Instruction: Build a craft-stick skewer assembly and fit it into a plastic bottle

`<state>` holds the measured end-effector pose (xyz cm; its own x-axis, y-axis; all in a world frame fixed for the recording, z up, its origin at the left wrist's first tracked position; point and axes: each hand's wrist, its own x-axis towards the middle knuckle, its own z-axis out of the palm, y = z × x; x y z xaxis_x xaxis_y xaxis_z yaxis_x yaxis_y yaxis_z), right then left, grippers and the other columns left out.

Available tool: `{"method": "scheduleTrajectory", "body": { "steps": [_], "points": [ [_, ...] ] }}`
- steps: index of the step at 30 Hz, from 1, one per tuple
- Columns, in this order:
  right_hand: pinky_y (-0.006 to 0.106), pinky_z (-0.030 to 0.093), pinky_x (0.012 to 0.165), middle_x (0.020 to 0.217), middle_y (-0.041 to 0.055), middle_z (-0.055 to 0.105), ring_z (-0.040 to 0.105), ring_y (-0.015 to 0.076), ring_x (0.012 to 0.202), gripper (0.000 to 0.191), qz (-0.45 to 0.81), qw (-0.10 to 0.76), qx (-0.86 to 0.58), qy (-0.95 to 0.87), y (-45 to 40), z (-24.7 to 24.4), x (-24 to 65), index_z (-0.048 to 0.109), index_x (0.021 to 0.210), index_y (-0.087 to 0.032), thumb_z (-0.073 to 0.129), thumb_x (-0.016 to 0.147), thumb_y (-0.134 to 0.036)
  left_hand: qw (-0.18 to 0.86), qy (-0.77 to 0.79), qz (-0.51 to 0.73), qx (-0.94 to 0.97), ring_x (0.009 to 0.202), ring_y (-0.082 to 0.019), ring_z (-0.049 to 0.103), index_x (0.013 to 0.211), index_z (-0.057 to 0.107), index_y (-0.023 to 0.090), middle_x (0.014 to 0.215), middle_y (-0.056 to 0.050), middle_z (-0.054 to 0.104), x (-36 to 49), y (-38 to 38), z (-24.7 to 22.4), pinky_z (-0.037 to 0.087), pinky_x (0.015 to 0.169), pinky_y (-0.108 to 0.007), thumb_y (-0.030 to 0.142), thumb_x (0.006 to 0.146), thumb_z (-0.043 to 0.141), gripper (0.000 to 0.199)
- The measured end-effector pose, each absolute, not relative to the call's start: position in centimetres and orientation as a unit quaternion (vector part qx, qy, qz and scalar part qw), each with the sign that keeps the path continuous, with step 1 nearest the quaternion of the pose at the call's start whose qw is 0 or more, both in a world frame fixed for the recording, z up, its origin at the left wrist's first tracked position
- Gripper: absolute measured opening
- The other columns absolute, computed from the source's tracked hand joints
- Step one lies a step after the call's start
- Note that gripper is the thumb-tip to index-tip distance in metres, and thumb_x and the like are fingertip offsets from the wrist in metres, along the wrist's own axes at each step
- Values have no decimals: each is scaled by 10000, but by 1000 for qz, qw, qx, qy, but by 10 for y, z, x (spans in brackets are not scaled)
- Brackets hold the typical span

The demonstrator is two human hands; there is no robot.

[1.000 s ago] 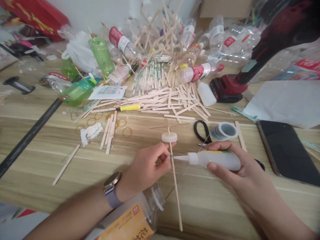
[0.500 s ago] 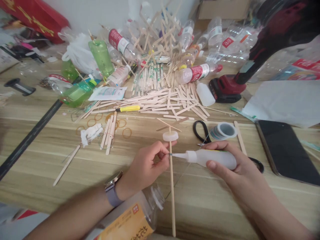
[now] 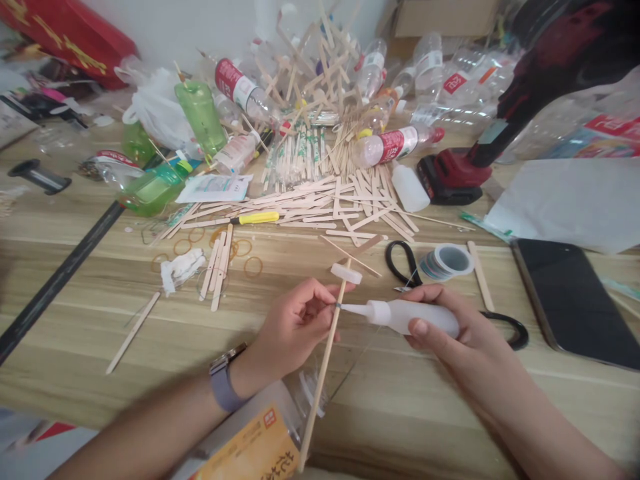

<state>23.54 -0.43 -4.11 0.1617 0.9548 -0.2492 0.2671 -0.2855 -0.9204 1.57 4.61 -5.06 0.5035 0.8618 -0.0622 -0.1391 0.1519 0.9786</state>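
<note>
A thin wooden stick (image 3: 320, 380) is pinched near its upper part by the fingers of my left hand (image 3: 293, 330). It leans, top to the right, through a white plastic bottle cap (image 3: 346, 273), with a thin crosspiece (image 3: 353, 257) at its upper end. My right hand (image 3: 463, 343) is closed around a translucent squeeze bottle (image 3: 407, 316), likely glue. Its narrow nozzle points left and meets the stick at a small dark band just below the cap. Under the stick's lower half lies a clear plastic bottle (image 3: 250, 443) with an orange label.
Black-handled scissors (image 3: 403, 261) and a spool (image 3: 447, 262) lie beyond my right hand, a phone (image 3: 575, 300) farther right. Craft sticks (image 3: 310, 203), plastic bottles (image 3: 387, 147) and a red-black power tool (image 3: 457, 173) crowd the back. Rubber bands (image 3: 253, 267) lie left.
The stick has tilted: its lower end swung left and its capped top leaned right. The squeeze bottle shifted slightly left, its nozzle staying at the stick.
</note>
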Motion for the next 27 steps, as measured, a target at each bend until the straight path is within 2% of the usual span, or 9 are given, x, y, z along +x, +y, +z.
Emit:
{"method": "scheduleTrajectory", "body": {
  "steps": [5, 11, 17, 22, 27],
  "points": [
    [227, 433, 488, 696, -8, 603, 534, 141, 561, 330, 463, 389, -656, -452, -4, -40, 231, 604, 898, -244, 698, 730, -513, 686, 343, 372, 523, 555, -90, 606, 784, 476, 200, 949, -71, 712, 16, 47, -50, 494, 586, -239, 350, 880, 605, 219],
    [247, 470, 500, 663, 5, 639, 601, 167, 565, 335, 467, 353, -637, -502, -3, -38, 233, 652, 934, -234, 664, 756, -517, 679, 342, 381, 527, 566, -84, 610, 791, 483, 195, 923, -60, 716, 14, 46, -52, 495, 593, -225, 290, 899, 588, 178],
    [247, 486, 568, 673, 8, 660, 625, 159, 591, 367, 480, 326, -620, -528, -2, -37, 232, 668, 955, -227, 602, 811, -558, 688, 335, 387, 515, 547, -46, 606, 800, 478, 189, 1191, -87, 669, 14, 47, -54, 507, 580, -206, 276, 907, 579, 171],
    [246, 504, 597, 779, 25, 687, 636, 147, 605, 391, 514, 345, -596, -511, -4, -40, 232, 658, 982, -220, 585, 831, -574, 691, 327, 391, 513, 563, -47, 627, 808, 478, 190, 1223, -91, 660, 14, 47, -53, 495, 580, -199, 289, 911, 576, 173],
    [254, 499, 598, 690, 16, 669, 634, 159, 601, 403, 524, 348, -588, -508, -4, -41, 232, 658, 970, -210, 584, 831, -581, 689, 319, 394, 518, 562, -48, 631, 811, 473, 188, 1250, -101, 642, 14, 47, -52, 497, 595, -212, 279, 920, 563, 168]
  ]
}}
